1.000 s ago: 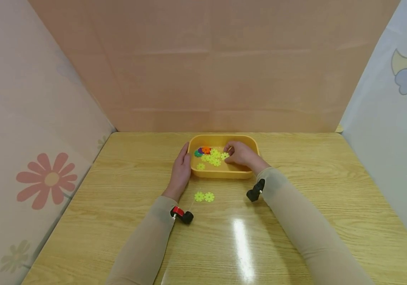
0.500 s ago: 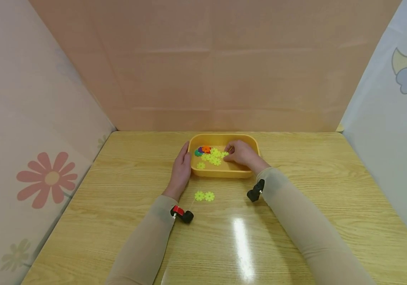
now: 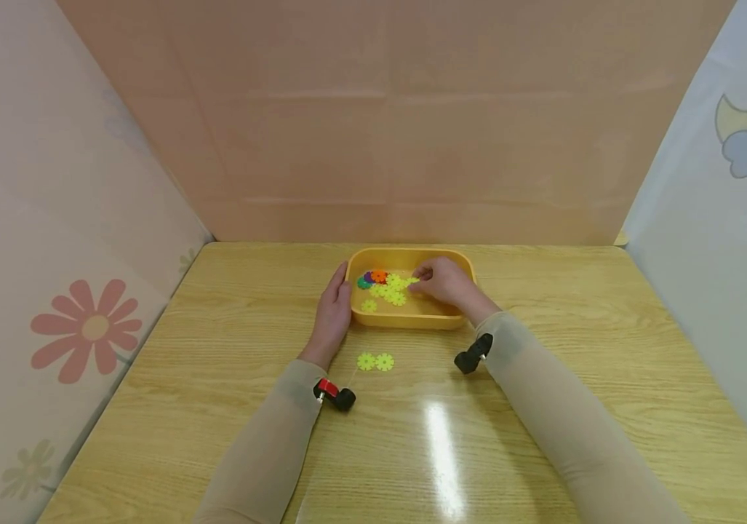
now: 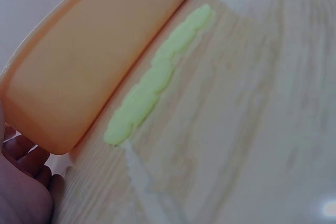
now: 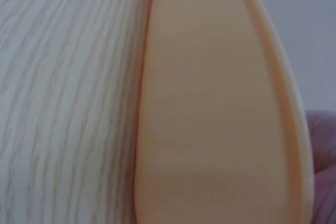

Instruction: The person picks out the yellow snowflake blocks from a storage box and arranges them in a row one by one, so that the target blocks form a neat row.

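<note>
The left hand (image 3: pixel 332 311) rests straight-fingered against the yellow tray (image 3: pixel 441 316); the right hand's (image 3: pixel 446 285) fingers pinch a green flower piece (image 3: pixel 410 282) inside it.

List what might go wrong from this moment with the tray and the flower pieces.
The right hand pinches a yellow-green piece among a tight pile; neighbours may snag and lift too. The left hand only rests against the tray, which may slide toward the joined pair on the table.
</note>
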The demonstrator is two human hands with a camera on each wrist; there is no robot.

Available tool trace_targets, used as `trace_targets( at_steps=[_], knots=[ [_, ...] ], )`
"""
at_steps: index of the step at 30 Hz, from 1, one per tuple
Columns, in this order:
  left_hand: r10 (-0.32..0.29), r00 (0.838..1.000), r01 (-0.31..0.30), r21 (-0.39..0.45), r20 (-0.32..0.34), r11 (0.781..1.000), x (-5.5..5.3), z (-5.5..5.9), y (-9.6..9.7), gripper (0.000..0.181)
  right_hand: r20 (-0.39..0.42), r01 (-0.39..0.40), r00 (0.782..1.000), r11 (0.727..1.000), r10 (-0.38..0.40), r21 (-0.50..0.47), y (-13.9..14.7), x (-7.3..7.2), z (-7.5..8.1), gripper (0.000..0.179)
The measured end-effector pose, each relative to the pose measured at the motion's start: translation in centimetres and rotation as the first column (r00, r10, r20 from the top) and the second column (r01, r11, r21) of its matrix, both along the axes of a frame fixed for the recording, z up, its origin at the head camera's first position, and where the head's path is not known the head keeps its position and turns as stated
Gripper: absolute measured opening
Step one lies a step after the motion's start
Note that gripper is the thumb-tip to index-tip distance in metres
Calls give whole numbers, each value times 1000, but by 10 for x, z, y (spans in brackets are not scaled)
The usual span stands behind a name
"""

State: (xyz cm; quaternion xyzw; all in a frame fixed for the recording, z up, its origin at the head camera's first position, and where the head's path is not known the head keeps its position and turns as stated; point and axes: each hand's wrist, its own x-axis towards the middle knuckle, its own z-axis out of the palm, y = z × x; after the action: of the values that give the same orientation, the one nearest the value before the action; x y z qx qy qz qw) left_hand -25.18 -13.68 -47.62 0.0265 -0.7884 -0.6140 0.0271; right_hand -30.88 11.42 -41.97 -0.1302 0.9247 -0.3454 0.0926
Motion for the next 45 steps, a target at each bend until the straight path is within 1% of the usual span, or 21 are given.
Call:
trace_targets(
  at_steps=[5,8,12,22,26,33,37,45],
  knots=[
    [5,1000,-5,5,-2,1000,0,-1,0,59,-11,30,999,997,-31,-64,-1,5,4,35],
    [6,1000,-6,9,-5,1000,0,0,0,59,-25,48,998,996,-50,-75,-3,12,7,38],
    [6,1000,-6,12,-4,1000,1,1,0,58,-53,50,997,995,-55,-85,-4,22,11,39],
    [2,1000,-2,-1,-6,1000,1,1,-2,59,-126,0,992,994,-14,-113,-4,51,20,34],
    [5,1000,-5,-2,-4,1000,2,2,-1,59,-154,-14,988,992,-6,-129,-2,64,24,36],
    [2,1000,-2,-12,-12,1000,2,3,-1,59,-194,-24,981,992,-1,-124,4,84,24,34],
    [-2,1000,2,-15,-10,1000,3,4,-1,60,-226,-42,974,992,15,-116,6,94,22,33],
    [5,1000,-5,-8,-3,1000,4,4,-2,60,-251,-88,966,989,57,-117,5,114,22,29]
  ],
)
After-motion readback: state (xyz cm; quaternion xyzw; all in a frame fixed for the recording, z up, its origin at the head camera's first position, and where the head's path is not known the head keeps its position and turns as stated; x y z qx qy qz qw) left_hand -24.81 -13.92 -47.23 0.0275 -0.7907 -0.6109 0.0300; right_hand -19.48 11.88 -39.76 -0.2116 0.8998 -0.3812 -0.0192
